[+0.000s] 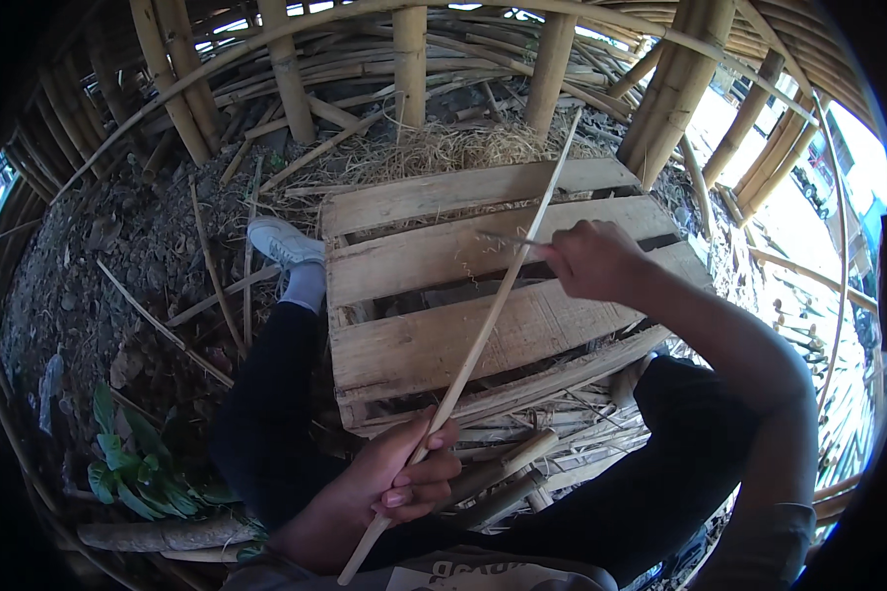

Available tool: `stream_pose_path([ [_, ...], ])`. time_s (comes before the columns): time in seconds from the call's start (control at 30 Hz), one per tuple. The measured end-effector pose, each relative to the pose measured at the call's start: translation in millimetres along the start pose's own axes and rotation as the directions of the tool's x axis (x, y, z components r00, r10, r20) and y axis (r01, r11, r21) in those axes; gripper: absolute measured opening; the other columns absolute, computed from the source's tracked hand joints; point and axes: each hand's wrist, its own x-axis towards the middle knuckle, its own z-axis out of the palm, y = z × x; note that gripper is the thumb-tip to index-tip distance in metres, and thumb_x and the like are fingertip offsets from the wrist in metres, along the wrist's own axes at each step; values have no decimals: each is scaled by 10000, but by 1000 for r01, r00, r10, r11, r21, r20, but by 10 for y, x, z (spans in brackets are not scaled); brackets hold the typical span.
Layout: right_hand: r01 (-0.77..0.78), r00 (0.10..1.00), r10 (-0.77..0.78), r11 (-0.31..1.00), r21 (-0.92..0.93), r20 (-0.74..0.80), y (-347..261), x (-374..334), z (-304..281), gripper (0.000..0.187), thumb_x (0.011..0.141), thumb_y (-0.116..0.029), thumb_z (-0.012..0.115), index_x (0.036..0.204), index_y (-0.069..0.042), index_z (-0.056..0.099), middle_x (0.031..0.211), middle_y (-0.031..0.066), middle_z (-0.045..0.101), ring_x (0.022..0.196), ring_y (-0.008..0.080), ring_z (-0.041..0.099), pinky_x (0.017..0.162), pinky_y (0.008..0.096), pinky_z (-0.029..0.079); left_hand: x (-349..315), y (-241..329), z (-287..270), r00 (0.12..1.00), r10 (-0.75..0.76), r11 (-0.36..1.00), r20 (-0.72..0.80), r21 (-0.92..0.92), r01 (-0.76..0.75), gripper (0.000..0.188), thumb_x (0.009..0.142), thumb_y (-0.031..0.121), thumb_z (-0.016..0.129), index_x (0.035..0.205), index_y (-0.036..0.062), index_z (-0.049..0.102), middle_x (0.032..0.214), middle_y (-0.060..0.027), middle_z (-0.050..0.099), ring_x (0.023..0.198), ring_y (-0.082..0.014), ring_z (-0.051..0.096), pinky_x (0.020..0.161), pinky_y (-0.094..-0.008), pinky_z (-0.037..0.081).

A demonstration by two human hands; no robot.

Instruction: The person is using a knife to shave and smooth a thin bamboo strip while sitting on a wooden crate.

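My left hand (404, 473) is closed around the lower part of a long, pale bamboo strip (493, 320). The strip slants up and away over a slatted wooden crate (424, 340). My right hand (591, 258) grips a knife (503, 237), its handle hidden in the fist. The thin dark blade lies across the strip above its middle. Thin curled shavings (471, 268) show beside the blade, over the crate's slats.
Upright bamboo posts (411, 69) stand beyond the crate, with stacked poles behind them. Straw (463, 148) lies at the crate's far edge. Cut bamboo pieces (503, 463) lie between my legs. My shoe (284, 243) rests left of the crate; a leafy green plant (133, 468) is lower left.
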Motion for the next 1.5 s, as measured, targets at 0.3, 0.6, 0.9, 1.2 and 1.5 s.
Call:
stream_pose_path([
  [0.3,50,999,-50,999,-20,1,54,99,43,445,997,-364,457,773,-35,658,623,170,629,601,369,660,599,466,554,-69,27,36,998,-27,999,-58,39,29,402,1052,470,266,858,153,420,500,47,308,332,-17,275,247,-153,197],
  [0.6,339,927,-363,917,209,91,-683,-206,-249,335,962,-312,539,749,-60,602,555,151,588,527,328,643,544,439,541,-47,40,-2,995,-21,987,-95,154,35,391,1049,479,270,871,158,405,506,56,297,336,-11,255,250,-157,197],
  [0.9,-47,998,50,997,-65,42,412,29,54,364,962,-277,536,770,9,652,631,229,617,613,381,645,590,480,540,42,61,-45,998,-58,996,-35,68,61,409,1058,445,244,844,138,409,493,25,349,337,-36,366,248,-158,276],
  [1.2,185,983,-185,982,-26,-8,-152,92,39,315,950,-286,558,757,-56,655,586,142,623,535,330,649,525,429,546,0,59,-139,957,-99,918,271,-347,193,390,1062,387,250,832,127,426,498,18,373,342,-52,397,246,-178,334],
  [1.5,395,908,-418,877,273,33,-770,-110,-182,267,903,-186,605,687,-48,530,551,151,557,503,343,612,517,445,515,-14,7,-177,946,-89,917,311,-346,200,393,1060,430,241,868,136,417,515,21,354,345,-54,361,242,-174,272],
])
